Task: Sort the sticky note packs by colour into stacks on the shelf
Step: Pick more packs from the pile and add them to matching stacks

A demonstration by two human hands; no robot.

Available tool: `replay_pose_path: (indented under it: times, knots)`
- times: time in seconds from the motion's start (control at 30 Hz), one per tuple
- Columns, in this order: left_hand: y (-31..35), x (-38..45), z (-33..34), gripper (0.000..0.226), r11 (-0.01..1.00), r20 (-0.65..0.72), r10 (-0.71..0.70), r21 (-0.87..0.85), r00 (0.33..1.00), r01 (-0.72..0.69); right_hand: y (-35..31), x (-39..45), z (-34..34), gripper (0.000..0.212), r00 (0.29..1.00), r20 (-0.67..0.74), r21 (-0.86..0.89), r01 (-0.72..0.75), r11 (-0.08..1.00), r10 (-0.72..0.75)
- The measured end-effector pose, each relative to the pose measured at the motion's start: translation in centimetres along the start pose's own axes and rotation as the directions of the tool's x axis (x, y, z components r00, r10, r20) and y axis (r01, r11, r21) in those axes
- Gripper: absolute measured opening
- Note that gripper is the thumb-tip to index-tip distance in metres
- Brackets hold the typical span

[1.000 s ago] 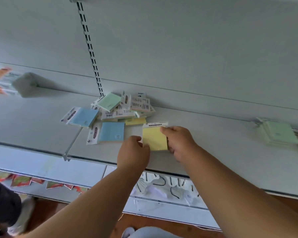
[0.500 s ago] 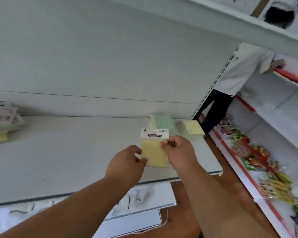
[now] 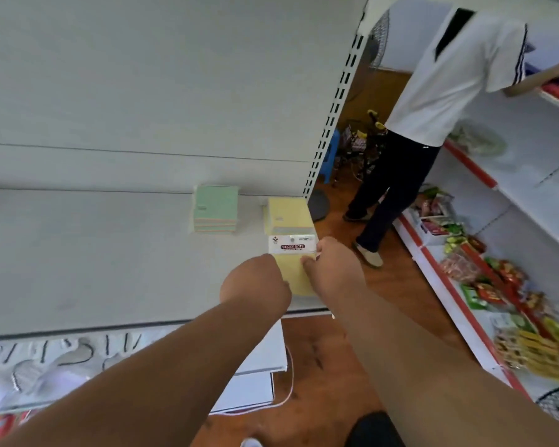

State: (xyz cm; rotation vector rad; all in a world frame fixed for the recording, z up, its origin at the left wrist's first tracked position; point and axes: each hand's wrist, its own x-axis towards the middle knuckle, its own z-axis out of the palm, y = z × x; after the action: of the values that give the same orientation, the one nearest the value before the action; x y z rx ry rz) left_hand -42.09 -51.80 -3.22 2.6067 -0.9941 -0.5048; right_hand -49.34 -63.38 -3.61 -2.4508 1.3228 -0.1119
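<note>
I hold a yellow sticky note pack (image 3: 293, 273) with a white "STICKY NOTE" header card between both hands, just above the right end of the white shelf (image 3: 110, 259). My left hand (image 3: 255, 282) grips its left lower edge and my right hand (image 3: 331, 262) pinches its right side. Directly behind the pack lies a yellow stack (image 3: 288, 214) at the shelf's right end. A green stack (image 3: 216, 208) stands to the left of the yellow one, near the back panel.
A person in a white shirt and dark trousers (image 3: 433, 108) stands in the aisle to the right, reaching into another shelf unit (image 3: 513, 188) with packaged goods (image 3: 497, 285). A perforated upright (image 3: 333, 108) ends my shelf. White boxes (image 3: 255, 375) lie below.
I have turned right, away from the mixed pile, carrying the yellow pack along the shelf. It is now close in front of the yellow stack.
</note>
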Motion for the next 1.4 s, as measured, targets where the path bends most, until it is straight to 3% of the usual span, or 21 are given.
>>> replay_pose_path:
  times: [0.13, 0.4, 0.7, 0.93, 1.1, 1.17, 1.3, 1.4]
  knots:
    - [-0.1, 0.0, 0.3, 0.022, 1.000, -0.045, -0.002, 0.002, 0.999, 0.002, -0.5, -0.5, -0.3, 0.034, 0.996, -0.093, -0.020, 0.007, 1.000, -0.009]
    - [-6.4, -2.0, -1.5, 0.027, 0.980, -0.190, -0.133, -0.169, 0.973, 0.101, -6.0, -2.8, 1.3, 0.018, 0.950, -0.135, 0.096, 0.296, 0.950, -0.282]
    - [-24.7, -5.9, -9.2, 0.024, 0.922, -0.324, -0.366, -0.253, 0.872, 0.293, -25.2, -7.6, 7.6, 0.017, 0.826, -0.147, 0.225, 0.563, 0.795, -0.544]
    - [-43.2, -9.7, -17.1, 0.024, 0.849, -0.378, -0.525, -0.293, 0.762, 0.440, -43.3, -14.3, 16.0, 0.015, 0.787, -0.032, 0.362, 0.584, 0.726, -0.616]
    - [-51.8, -11.3, -20.9, 0.047, 0.741, -0.345, -0.662, -0.439, 0.666, 0.509, -52.3, -16.6, 20.1, 0.013, 0.777, 0.103, 0.454, 0.519, 0.725, -0.621]
    - [-53.9, -10.7, -21.9, 0.055, 0.701, -0.280, -0.697, -0.461, 0.660, 0.545, -55.1, -16.5, 21.5, 0.017, 0.777, 0.203, 0.463, 0.460, 0.758, -0.596]
    - [-56.0, -9.5, -22.9, 0.040, 0.690, -0.190, -0.688, -0.471, 0.701, 0.550, -58.4, -16.4, 24.0, 0.018, 0.819, 0.395, 0.533, 0.164, 0.830, -0.416]
    - [-56.1, -9.6, -22.6, 0.037, 0.701, -0.195, -0.668, -0.488, 0.718, 0.520, -58.9, -16.6, 24.8, 0.016, 0.843, 0.487, 0.651, -0.176, 0.738, -0.229]
